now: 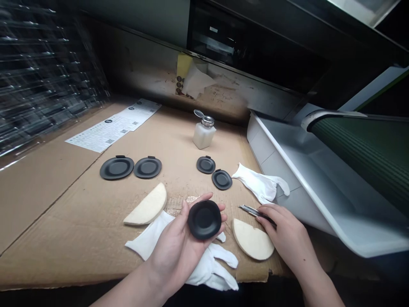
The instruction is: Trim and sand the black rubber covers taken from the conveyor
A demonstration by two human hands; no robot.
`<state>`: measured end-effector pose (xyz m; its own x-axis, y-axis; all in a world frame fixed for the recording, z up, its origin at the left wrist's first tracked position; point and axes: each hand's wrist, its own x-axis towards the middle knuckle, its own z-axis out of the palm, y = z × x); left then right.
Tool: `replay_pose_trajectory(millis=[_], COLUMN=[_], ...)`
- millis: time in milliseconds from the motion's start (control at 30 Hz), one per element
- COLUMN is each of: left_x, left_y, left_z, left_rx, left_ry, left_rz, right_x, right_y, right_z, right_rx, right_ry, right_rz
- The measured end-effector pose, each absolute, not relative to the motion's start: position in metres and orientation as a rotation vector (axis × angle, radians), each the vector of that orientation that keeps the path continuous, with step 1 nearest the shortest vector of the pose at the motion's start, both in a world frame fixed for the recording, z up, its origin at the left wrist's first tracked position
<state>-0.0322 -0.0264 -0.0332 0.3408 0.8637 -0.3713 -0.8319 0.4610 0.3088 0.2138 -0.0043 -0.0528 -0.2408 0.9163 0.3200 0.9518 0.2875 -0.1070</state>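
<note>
Head view, lower centre: left hand (179,249) cups a smooth, matte-black rounded disc (204,220); lower right: right hand (287,232) pinches a slim silver metal tool (250,210).

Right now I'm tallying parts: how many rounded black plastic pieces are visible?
5: one piece in the left hand, an adjacent pair leftward on the cardboard, another pair between the dispenser bottle and that hand. More may be hidden.
</note>
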Motion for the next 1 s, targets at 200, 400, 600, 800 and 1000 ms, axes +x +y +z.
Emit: replay_pose_trajectory(millis=[200,400,600,800,1000], left_x=[-0.032,-0.032,-0.031,-0.033,-0.032], left_y=[-0.025,-0.023,-0.022,-0.022,-0.022], left_z=[-0.033,-0.037,-0.035,-0.035,-0.037], left_rx=[0.044,-0.018,-0.082,-0.182,-0.181], left_ry=[0.496,0.478,0.446,0.460,0.473], left_rz=[1.100,1.188,1.200,1.182,1.193], right_x=[0.197,0.140,0.099,0.086,0.083], right_y=[-0.018,-0.034,-0.036,-0.036,-0.037], right_z=[-0.040,-0.021,-0.034,-0.042,-0.045], right_rx=[-1.547,-1.290,-1.341,-1.358,-1.385], right_ry=[-2.079,-2.111,-2.027,-1.963,-1.947], right_rz=[-0.226,-0.134,-0.049,-0.013,-0.017])
